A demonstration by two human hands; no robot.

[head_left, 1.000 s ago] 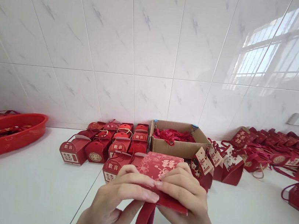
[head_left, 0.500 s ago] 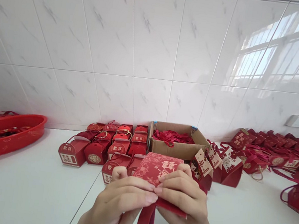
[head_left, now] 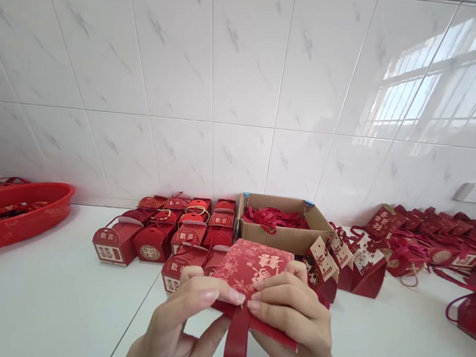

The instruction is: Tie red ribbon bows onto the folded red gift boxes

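Between my two hands, above the near part of the table, is a red gift box with pale flowers and gold characters on its face. A loop of red ribbon hangs from its near edge. My left hand pinches the box's left near edge, index finger on top beside the ribbon and thumb below. My right hand grips the right side, its fingers laid over the printed face and the thumb hidden underneath. The fingertips of both hands almost meet at the ribbon's base.
Red gift boxes stand in rows behind my hands. A cardboard box of red ribbons is by the tiled wall. Pointed boxes and many more red boxes are to the right. A red basin is at far left.
My left fingers have drawn back and opened up from the near edge, uncovering the ribbon's base. The ribbon loop has shifted slightly right and up. My right hand keeps its hold.
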